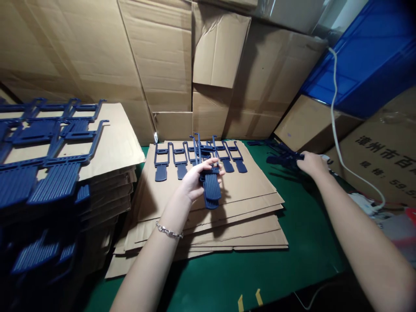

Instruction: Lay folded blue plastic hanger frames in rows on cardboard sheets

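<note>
My left hand (198, 177) is wrapped round a few dark blue plastic frames with ribbed pads (212, 187), held above the cardboard sheets (240, 186). Behind it, several similar blue frames (161, 161) lie in a row along the back of the top sheet. Over at the right, my right hand (310, 164) has its fingers closed on the end of a dark blue piece (282, 157), among other dark pieces on the green surface. Its exact grip is blurred.
More blue frames (58, 182) lie on a taller cardboard stack (120, 130) at the left. Cardboard boxes (162, 56) wall off the back. At the right are a blue bin (364, 56), a white cable (334, 108) and a printed box (390, 151). The tabletop (208, 281) is green.
</note>
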`<state>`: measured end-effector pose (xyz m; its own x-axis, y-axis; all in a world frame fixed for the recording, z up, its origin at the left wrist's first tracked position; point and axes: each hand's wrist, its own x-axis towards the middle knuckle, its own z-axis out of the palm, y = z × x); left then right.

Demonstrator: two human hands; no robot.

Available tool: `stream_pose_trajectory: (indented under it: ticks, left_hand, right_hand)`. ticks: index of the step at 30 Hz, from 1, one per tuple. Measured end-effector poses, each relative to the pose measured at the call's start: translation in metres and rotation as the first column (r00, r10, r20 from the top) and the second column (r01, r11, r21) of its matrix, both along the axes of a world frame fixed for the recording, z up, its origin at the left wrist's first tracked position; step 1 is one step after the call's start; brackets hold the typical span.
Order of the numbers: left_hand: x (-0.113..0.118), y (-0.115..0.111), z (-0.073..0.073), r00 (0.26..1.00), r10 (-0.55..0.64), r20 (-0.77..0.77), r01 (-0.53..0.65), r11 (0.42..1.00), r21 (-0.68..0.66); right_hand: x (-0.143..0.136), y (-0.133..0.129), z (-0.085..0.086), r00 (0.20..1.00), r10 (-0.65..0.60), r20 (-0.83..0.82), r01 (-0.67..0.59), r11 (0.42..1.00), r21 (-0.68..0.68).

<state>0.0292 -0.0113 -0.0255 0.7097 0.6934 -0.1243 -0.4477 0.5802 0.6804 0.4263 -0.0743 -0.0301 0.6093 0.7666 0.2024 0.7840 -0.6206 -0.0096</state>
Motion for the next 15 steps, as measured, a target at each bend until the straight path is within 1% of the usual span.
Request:
stream_pose_trajectory:
  ticks: [2, 3, 6, 7, 9, 11, 13, 15]
  left_hand:
    - [0.002, 0.000, -0.001, 0.999, 0.013, -0.033, -0.013, 1.000, 0.016]
    - [0.002, 0.000, -0.002, 0.998, 0.019, -0.058, -0.017, 0.999, 0.033]
    - [0.002, 0.000, -0.006, 0.990, 0.033, -0.139, -0.012, 0.988, 0.154]
    - [0.002, 0.000, -0.007, 0.984, 0.051, -0.168, -0.015, 0.978, 0.207]
    - [0.000, 0.000, -0.007, 0.970, 0.121, -0.210, -0.051, 0.950, 0.309]
    - [-0.003, -0.001, -0.006, 0.960, 0.174, -0.219, -0.081, 0.923, 0.376]
    - [-0.006, -0.003, -0.003, 0.962, 0.175, -0.209, -0.079, 0.913, 0.401]
    - [-0.009, -0.004, 0.001, 0.966, 0.148, -0.214, -0.055, 0.919, 0.390]
  right_hand:
    - [-0.015, -0.003, 0.019, 0.993, -0.015, -0.121, 0.034, 0.987, 0.158]
    - [-0.025, -0.003, 0.027, 0.987, 0.001, -0.160, 0.039, 0.969, 0.246]
    - [-0.061, -0.004, 0.047, 0.976, 0.108, -0.191, -0.013, 0.897, 0.442]
    - [-0.075, -0.004, 0.053, 0.971, 0.148, -0.190, -0.038, 0.873, 0.486]
    - [-0.107, -0.006, 0.066, 0.955, 0.240, -0.172, -0.096, 0.805, 0.586]
    - [-0.139, -0.009, 0.081, 0.949, 0.286, -0.129, -0.137, 0.747, 0.651]
    - [-0.167, -0.013, 0.095, 0.932, 0.332, -0.143, -0.146, 0.707, 0.692]
    - [-0.189, -0.015, 0.104, 0.895, 0.406, -0.182, -0.161, 0.677, 0.718]
